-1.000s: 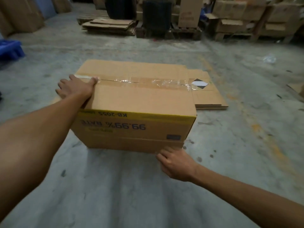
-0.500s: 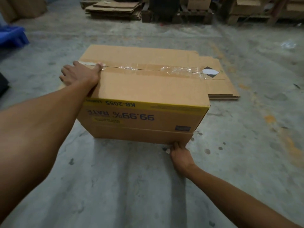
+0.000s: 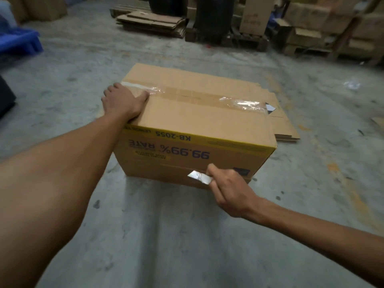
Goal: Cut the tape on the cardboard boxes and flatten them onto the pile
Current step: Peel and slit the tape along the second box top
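Note:
A closed cardboard box (image 3: pixel 199 121) with a yellow band and upside-down blue print stands on the concrete floor. Clear tape (image 3: pixel 207 97) runs along its top seam from left to right. My left hand (image 3: pixel 122 102) rests on the box's top left edge, the thumb on the tape's left end and the fingers over the side. My right hand (image 3: pixel 230 190) grips a small silver blade (image 3: pixel 198 176) in front of the box's near face, low on the right. Behind the box lies a pile of flattened cardboard (image 3: pixel 282 123), its right edge showing.
A stack of flattened boxes (image 3: pixel 153 23) lies on the floor at the back. Pallets with boxes (image 3: pixel 311 32) and dark bins (image 3: pixel 214 15) line the far side. A blue crate (image 3: pixel 18 44) sits at the left. Bare concrete surrounds the box.
My right hand went down to the floor at the box's near bottom edge and has come up gripping the blade. The left hand stays on the box's top left edge.

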The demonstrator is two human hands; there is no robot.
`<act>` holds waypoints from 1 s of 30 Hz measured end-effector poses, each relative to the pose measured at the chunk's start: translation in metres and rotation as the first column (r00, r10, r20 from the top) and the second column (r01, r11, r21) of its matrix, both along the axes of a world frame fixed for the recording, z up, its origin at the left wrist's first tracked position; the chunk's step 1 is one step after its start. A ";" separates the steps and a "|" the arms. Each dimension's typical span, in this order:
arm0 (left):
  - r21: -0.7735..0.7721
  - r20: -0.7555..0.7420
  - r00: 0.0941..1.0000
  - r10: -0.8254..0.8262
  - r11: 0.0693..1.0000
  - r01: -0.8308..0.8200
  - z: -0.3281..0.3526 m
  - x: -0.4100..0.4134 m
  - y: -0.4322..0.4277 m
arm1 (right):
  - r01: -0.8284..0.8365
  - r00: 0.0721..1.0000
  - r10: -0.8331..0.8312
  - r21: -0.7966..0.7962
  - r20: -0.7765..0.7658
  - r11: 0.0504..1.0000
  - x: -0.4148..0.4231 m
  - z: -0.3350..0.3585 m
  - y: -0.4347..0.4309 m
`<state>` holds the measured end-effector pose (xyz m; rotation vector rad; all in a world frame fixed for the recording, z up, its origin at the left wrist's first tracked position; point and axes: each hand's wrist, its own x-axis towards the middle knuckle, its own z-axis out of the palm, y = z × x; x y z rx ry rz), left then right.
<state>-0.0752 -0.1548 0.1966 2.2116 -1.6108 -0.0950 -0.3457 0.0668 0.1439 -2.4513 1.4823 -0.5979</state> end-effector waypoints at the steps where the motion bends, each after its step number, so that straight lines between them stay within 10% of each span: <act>1: -0.022 -0.002 1.000 0.028 0.999 -0.028 0.000 -0.001 0.002 | -0.001 0.998 0.004 -0.062 0.055 0.998 0.007 0.029 -0.002; 9: -0.082 0.025 0.976 0.218 0.973 -0.215 0.005 -0.010 0.026 | 0.127 0.980 -0.166 -0.305 -0.107 0.944 0.047 0.174 -0.134; 30: -0.202 0.173 0.859 0.482 0.871 -0.448 0.004 -0.028 0.043 | 0.171 0.978 -0.178 -0.077 -0.105 0.982 0.063 0.084 -0.349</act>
